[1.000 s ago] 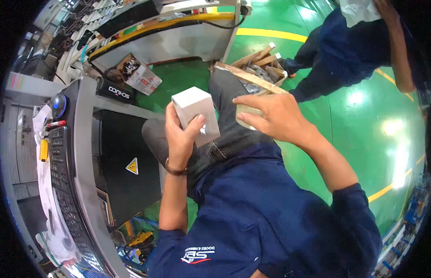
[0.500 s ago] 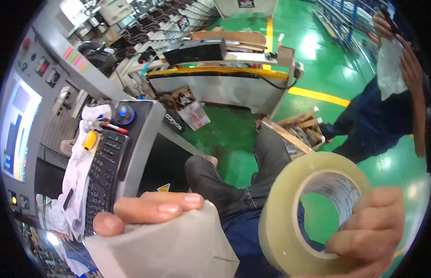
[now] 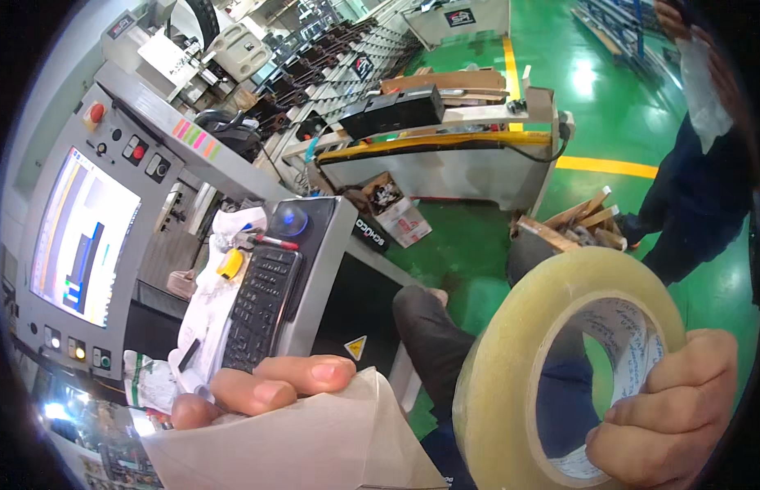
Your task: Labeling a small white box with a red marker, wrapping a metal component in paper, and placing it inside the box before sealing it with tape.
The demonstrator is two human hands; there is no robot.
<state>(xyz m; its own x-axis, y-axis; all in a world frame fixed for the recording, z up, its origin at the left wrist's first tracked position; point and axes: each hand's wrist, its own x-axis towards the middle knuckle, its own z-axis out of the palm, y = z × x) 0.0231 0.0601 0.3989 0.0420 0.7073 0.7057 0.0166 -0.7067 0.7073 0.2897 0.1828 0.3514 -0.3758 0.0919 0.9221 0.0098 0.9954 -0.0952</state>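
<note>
At the lower left, my left hand [image 3: 270,389] is closed over the top edge of a pale folded paper piece [image 3: 306,445]; the thumb side is hidden behind it. To its right, my right hand [image 3: 670,412] grips a large roll of clear packing tape [image 3: 496,384], fingers hooked through its printed cardboard core. The roll is held up on edge close to the camera, its hole showing my dark clothing and the green floor. Paper and roll are near each other, and where the paper's lower right corner meets the roll I cannot tell if they touch.
Left stands a machine console [image 3: 143,261] with a lit screen [image 3: 86,237], a black keyboard [image 3: 266,304], a blue mouse [image 3: 289,219] and papers. Ahead is a low barrier [image 3: 445,175] carrying a black box [image 3: 392,111]. A crate of offcuts [image 3: 572,224] sits right, near a person [image 3: 695,196] holding something whitish.
The view has swung left, so console and barrier sit further right in it. Both hands keep their holds on the paper and the tape roll.
</note>
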